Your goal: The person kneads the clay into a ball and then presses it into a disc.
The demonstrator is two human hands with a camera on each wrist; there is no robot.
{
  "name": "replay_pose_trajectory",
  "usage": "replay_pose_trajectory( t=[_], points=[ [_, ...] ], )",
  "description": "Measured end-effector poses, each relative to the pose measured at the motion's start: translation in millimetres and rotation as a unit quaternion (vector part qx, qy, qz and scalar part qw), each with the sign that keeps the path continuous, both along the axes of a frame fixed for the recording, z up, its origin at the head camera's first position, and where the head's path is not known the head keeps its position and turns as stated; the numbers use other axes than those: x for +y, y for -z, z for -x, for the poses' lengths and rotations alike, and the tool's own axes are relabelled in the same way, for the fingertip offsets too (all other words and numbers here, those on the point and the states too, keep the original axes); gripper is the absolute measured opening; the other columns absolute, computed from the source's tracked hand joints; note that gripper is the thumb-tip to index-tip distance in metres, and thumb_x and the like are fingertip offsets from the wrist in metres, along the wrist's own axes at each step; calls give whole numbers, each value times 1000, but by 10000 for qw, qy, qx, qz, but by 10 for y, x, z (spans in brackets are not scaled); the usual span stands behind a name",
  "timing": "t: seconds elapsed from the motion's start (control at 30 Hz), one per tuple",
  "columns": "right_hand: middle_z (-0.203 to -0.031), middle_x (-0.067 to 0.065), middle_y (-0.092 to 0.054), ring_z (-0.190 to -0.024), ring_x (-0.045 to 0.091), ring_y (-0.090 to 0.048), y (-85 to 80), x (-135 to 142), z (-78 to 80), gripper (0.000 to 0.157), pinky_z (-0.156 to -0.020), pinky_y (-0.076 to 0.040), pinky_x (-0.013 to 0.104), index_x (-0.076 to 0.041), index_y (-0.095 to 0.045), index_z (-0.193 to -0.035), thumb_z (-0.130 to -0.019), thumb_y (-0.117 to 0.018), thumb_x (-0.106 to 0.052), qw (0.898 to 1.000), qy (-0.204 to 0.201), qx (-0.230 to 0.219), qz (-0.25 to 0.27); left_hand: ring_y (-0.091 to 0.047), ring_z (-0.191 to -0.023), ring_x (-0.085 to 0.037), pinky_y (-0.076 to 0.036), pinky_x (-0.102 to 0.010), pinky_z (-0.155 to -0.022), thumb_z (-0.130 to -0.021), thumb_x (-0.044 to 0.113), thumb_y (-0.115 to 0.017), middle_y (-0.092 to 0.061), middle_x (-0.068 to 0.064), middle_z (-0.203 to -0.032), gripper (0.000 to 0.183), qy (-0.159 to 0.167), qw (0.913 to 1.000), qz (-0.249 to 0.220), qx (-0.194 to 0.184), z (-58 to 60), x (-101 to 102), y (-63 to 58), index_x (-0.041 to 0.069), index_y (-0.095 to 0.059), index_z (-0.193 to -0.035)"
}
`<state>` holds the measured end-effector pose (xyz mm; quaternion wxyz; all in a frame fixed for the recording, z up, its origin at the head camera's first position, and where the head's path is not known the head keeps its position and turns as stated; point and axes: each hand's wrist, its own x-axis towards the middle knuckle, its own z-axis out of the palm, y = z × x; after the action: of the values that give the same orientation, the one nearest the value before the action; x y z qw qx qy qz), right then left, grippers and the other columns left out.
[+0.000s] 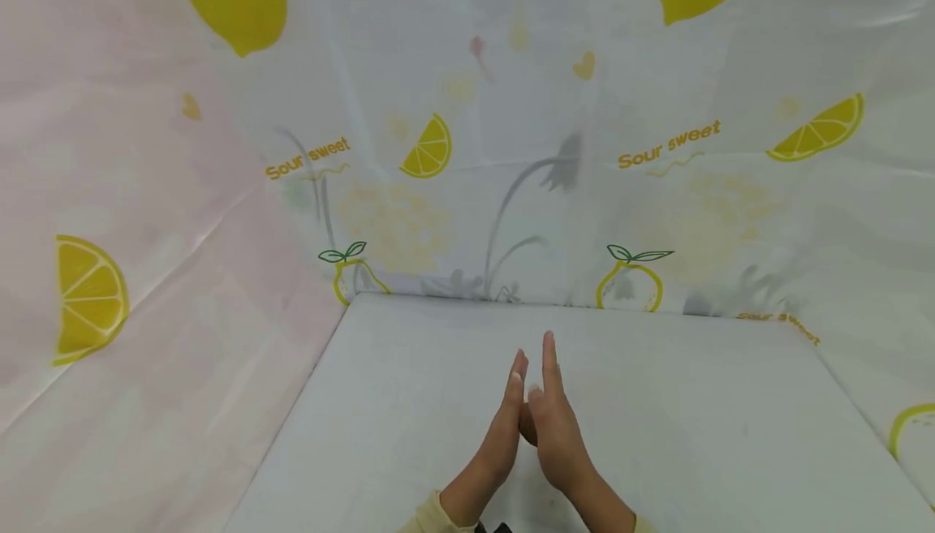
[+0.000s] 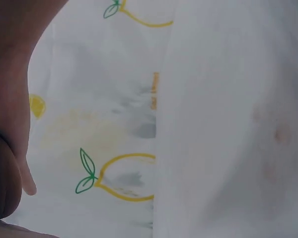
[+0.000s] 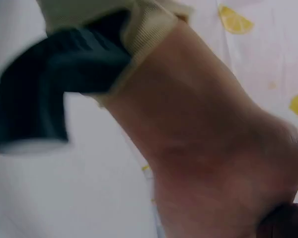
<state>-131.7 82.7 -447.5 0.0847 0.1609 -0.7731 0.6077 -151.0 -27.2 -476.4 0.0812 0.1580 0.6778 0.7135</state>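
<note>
In the head view my left hand [image 1: 500, 440] and right hand [image 1: 561, 440] face each other palm to palm, fingers straight and pointing up and away. A smooth brown lump [image 1: 528, 426] sits between the palms, partly hidden by them. The left wrist view shows the brown lump [image 2: 4, 181] at the left edge, with the right hand [image 2: 10, 104] above it and a strip of the left hand [image 2: 20, 230] below. The right wrist view is filled by the left hand [image 3: 223, 193] and wrist, with the dark lump [image 3: 284, 223] at the lower right corner.
Under the hands lies a white tabletop [image 1: 365, 419]. A lemon-print cloth [image 1: 526, 111] hangs behind it and along both sides. A dark strap or mount [image 3: 44, 84] hangs at the left wrist beside a pale yellow sleeve [image 3: 149, 29].
</note>
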Motion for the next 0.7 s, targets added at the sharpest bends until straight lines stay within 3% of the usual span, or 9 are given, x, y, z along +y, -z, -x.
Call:
replay_pose_trajectory(
  t=[0.03,0.13,0.17,0.27,0.37,0.43,0.53,0.63,0.7],
  points=[
    [-162,5,-30,-133,20,-45,-8,24,37,60,-119,-14,59,-27,4,-164,-111,-25,-28,10000,39,-46,50,4,-156,-27,2,-63,-120,-110,49,-8,-2,-7,-171,65,53,10000,-1,2,-15,11,7,16,1,-165],
    [-162,5,-30,-131,15,-45,-3,94,152,59,-119,-16,54,-26,3,-164,-112,-24,-30,9995,84,-154,244,4,-156,-27,3,-64,-119,-110,48,-6,-1,-6,-171,65,232,9997,-62,56,-53,42,20,15,3,-165],
    [-163,6,-29,-137,16,-42,11,116,188,59,-119,-15,54,-25,3,-164,-112,-23,-31,9994,73,-186,299,5,-156,-26,4,-64,-119,-110,48,-6,1,-5,-171,65,312,9994,-109,92,-63,50,21,15,4,-164],
    [-170,0,4,-154,23,1,85,177,273,59,-120,-5,61,-21,3,-165,-112,-21,-33,9986,-31,-274,456,11,-155,-24,6,-63,-119,-109,49,-4,7,-3,-170,65,530,9980,-213,266,-81,69,8,16,7,-164],
    [-170,10,0,-155,30,0,201,204,304,60,-119,-1,64,-18,4,-164,-112,-19,-37,9966,-184,-495,626,16,-153,-24,8,-61,-119,-109,50,-4,13,-1,-170,66,644,9962,-313,500,-80,72,-62,17,10,-163],
    [-166,15,-15,-152,24,-11,270,192,286,59,-123,-4,48,-18,2,-164,-112,-18,-37,9952,-224,-656,685,17,-153,-25,9,-62,-118,-109,50,-5,15,-2,-169,65,622,9954,-369,626,-57,69,-104,17,11,-163],
    [-110,8,-60,-105,10,-53,344,146,224,58,-104,-37,26,-16,2,-165,-113,-18,-34,9943,-342,-664,761,16,-153,-24,9,-62,-118,-110,47,-7,14,-3,-170,64,445,9953,-374,772,-13,62,-125,17,10,-164],
    [-66,-5,-43,-60,6,-40,374,89,150,56,-64,-42,24,-9,1,-164,-114,-19,-22,9961,-504,-349,633,15,-153,-25,8,-64,-118,-110,45,-8,13,-5,-170,64,149,9962,-315,802,35,47,-101,15,9,-164],
    [-62,-4,-38,-56,6,-35,383,49,94,56,-57,-41,28,-8,1,-164,-113,-20,-15,9966,-624,-171,509,13,-154,-25,7,-64,-118,-110,47,-9,13,-4,-170,65,-63,9970,-292,713,71,29,-92,15,9,-164]
  ],
)
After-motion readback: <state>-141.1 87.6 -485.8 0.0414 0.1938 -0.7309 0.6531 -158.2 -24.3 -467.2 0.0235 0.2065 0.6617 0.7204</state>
